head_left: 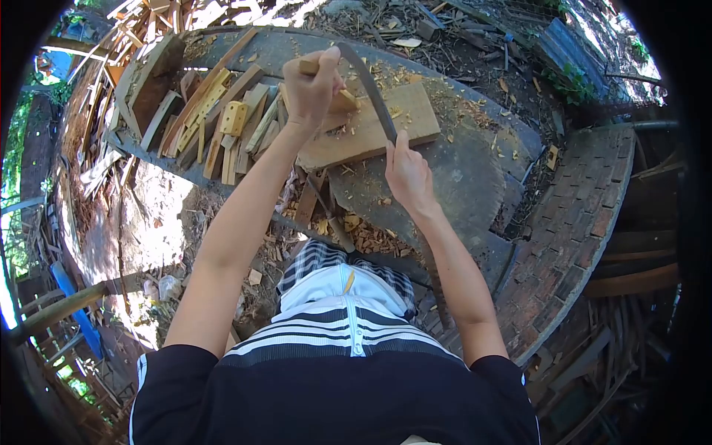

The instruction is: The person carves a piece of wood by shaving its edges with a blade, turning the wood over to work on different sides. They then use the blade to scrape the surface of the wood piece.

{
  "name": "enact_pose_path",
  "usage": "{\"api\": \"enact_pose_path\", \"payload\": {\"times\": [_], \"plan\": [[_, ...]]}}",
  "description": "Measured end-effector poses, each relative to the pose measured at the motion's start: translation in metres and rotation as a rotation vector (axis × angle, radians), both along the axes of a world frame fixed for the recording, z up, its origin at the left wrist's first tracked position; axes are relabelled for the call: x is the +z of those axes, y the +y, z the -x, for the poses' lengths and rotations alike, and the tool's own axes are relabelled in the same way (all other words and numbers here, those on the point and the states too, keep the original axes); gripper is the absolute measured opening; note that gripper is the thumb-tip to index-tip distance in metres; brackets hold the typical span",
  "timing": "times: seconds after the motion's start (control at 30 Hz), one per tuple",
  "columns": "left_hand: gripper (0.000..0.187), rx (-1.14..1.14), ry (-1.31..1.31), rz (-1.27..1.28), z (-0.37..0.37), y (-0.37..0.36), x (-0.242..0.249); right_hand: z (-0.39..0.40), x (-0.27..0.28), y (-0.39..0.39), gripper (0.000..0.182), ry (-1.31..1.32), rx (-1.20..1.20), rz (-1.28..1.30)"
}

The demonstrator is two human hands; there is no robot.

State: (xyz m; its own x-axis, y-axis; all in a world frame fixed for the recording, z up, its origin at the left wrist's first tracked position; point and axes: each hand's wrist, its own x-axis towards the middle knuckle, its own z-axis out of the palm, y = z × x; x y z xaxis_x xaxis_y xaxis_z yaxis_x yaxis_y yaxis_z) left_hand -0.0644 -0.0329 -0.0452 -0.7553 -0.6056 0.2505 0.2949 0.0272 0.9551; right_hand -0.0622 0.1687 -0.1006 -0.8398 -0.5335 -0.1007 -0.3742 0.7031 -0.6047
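Observation:
My left hand (310,93) is closed around a short piece of wood (347,100), whose ends stick out on both sides of the fist. Its lower end stands over a thick pale wooden block (408,119) lying on the worktop. My right hand (409,174) grips the near end of a long, dark, slightly curved blade (373,90), thumb and fingers wrapped about it. The blade slants up across the block, its far tip close beside my left fist. Pale chips lie scattered around the block.
Left on the worn worktop (463,182) lie several cut wood strips (252,111) and a yellow block with holes (234,117). A wooden-handled tool (341,233) lies near my lap among shavings. To the right curves a brick-patterned ledge (575,215). Scrap wood covers the ground beyond.

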Motion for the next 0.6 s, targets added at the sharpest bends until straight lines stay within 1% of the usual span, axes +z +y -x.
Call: {"api": "enact_pose_path", "payload": {"times": [0.03,0.1,0.17,0.23,0.3,0.43,0.47,0.53,0.6], "plan": [[0.042,-0.005,-0.02,0.012,0.006,-0.003,0.0,0.002,-0.005,-0.001,0.022,0.005,-0.013,0.01],[0.042,-0.012,-0.03,0.018,0.006,-0.009,0.0,0.0,-0.015,0.001,0.022,0.118,0.068,-0.072],[0.042,-0.081,-0.011,-0.037,0.004,-0.015,-0.001,0.005,-0.013,0.0,0.021,0.084,0.064,-0.062],[0.042,-0.099,-0.049,0.0,0.003,-0.011,0.002,0.004,0.007,-0.001,0.021,0.028,0.058,-0.071],[0.044,-0.04,-0.083,0.004,0.001,-0.007,0.005,0.003,0.029,-0.002,0.021,0.023,0.077,-0.05],[0.043,-0.096,-0.056,0.047,-0.007,-0.01,0.002,0.002,-0.005,0.001,0.021,0.063,0.052,-0.032],[0.043,-0.119,-0.052,0.05,-0.01,-0.009,0.002,0.005,-0.012,0.004,0.021,0.049,0.071,-0.063],[0.042,-0.142,-0.046,0.048,-0.01,-0.009,0.003,0.009,-0.004,0.005,0.021,0.036,0.09,-0.1],[0.042,-0.099,-0.074,0.049,-0.012,-0.008,-0.002,0.009,0.008,0.006,0.022,0.037,0.105,-0.074]]}}
